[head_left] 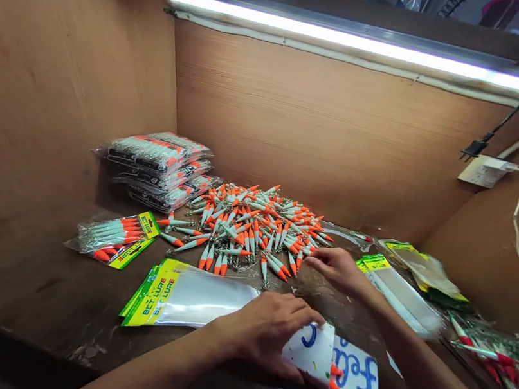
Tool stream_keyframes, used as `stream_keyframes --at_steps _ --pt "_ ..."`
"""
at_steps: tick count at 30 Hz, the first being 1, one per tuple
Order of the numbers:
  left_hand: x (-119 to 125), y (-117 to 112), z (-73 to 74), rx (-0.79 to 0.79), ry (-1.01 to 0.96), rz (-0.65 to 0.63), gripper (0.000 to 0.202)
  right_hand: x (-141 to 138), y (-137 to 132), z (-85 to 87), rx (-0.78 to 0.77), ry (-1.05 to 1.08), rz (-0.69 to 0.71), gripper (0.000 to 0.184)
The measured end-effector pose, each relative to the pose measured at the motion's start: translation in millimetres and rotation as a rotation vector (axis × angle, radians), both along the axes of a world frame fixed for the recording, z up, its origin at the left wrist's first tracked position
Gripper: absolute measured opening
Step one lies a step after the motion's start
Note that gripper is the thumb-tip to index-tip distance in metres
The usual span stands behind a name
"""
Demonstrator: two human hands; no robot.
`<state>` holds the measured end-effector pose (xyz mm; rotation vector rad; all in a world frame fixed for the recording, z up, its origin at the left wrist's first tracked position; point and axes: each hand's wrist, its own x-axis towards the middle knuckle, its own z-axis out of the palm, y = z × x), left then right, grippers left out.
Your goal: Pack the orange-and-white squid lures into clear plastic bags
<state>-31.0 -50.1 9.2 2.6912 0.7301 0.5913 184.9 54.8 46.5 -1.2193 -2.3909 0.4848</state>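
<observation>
My left hand (271,326) is closed around the edge of a white card (312,348) with blue marks, thumb below and fingers above. Orange lure tips (336,383) poke out at the card's right edge, over a second white card (362,375) with blue lettering. My right hand (338,270) reaches to the right edge of a heap of orange-and-white fishing lures (255,220) with hooks. Its thumb and fingers are pinched together on a lure there, mostly hidden by the fingertips. Just left of my left hand lie clear BCT LURE bags (205,297) with yellow-green headers.
Packed lure bags (157,160) are stacked at the back left, and a filled bag (116,238) lies before them. More clear bags (401,293) lie at right, beside red-and-white lures (502,361). A white cable (518,240) hangs from a wall socket (485,171).
</observation>
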Motion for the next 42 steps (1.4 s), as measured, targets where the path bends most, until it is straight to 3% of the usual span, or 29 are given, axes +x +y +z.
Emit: stream_keyframes --at_steps 2,5,10,14,19,22,27,30,33,36,42 --pt "1 -1 -0.9 0.008 0.023 -0.025 0.078 -32 11 -11.0 0.012 -0.182 -0.029 0.024" --pt "-2 0 -1.3 0.046 0.046 0.0 0.08 -68 18 -24.2 0.01 -0.273 -0.057 0.015" --pt "-5 2 -1.2 0.083 0.055 0.014 0.079 -80 20 -32.5 0.003 -0.213 -0.078 0.008" --pt "-6 1 3.2 0.066 0.027 0.058 0.08 -58 27 -26.1 0.059 -0.05 -0.124 0.02" --pt "-10 1 13.0 0.042 -0.012 0.096 0.078 -4 20 -15.1 0.069 0.357 -0.14 0.032" --pt "-10 2 14.1 0.026 -0.028 0.12 0.076 34 -1 -9.9 -0.016 0.398 -0.156 0.035" --pt "-12 9 7.8 0.023 -0.04 0.28 0.072 98 -40 -2.9 -0.193 0.39 -0.206 0.04" --pt "-14 13 6.9 0.016 0.001 0.303 0.075 123 -55 -5.2 -0.343 0.396 -0.233 0.045" --pt "-15 15 10.0 -0.001 0.028 0.282 0.076 127 -62 -16.4 -0.443 0.39 -0.157 0.044" --pt "-14 14 12.2 -0.01 0.048 0.269 0.076 113 -65 -33.2 -0.409 0.306 -0.066 0.038" --pt "-8 13 4.4 -0.044 -0.004 0.238 0.075 75 -75 -54.4 -0.044 0.148 -0.084 0.019"
